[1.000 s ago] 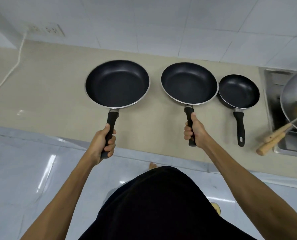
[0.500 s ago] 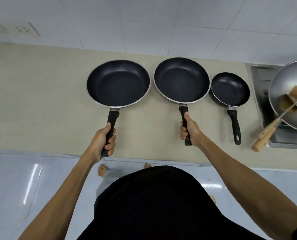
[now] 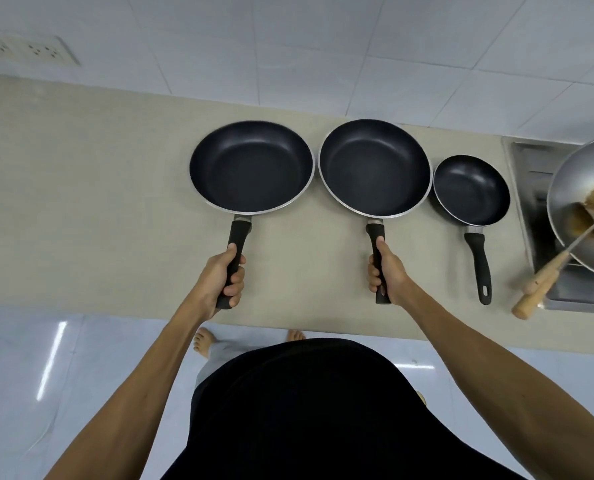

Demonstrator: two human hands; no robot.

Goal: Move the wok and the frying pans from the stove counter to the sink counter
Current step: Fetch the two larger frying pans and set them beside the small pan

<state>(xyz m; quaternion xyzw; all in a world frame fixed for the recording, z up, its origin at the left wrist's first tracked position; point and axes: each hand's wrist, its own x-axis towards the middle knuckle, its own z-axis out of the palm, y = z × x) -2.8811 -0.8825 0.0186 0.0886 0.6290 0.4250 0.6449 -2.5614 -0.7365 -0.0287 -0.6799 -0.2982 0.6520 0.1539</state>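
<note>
The bench (image 3: 81,202) is seen from above, beige and bare to the left, with a steel recess (image 3: 530,174) let into it at the far right — whether that is stove or sink cannot be told. Over the recess the wok (image 3: 572,188) is propped, partly cut off by the frame edge, with a brown clump of food inside and two wooden handles (image 3: 534,289) jutting toward the bench edge.

Three black pans are ranged in a row with handles pointing toward the person, presumably so that each can be taken without reaching across another. The left pan (image 3: 252,168) and the middle pan (image 3: 375,168) are much alike in size, their rims just beside each other; the small pan (image 3: 472,188) lies just beside the middle one, its handle free.

The left hand (image 3: 219,275) is closed round the left pan's handle, and the right hand (image 3: 387,271) is closed round the middle pan's handle, thumb laid along the top. Both grips are set well back on the handles, which suggests a lift or set-down of two pans at once — whether the pans rest on the bench or hang just above it cannot be told. The small pan and wok are not held.
</note>
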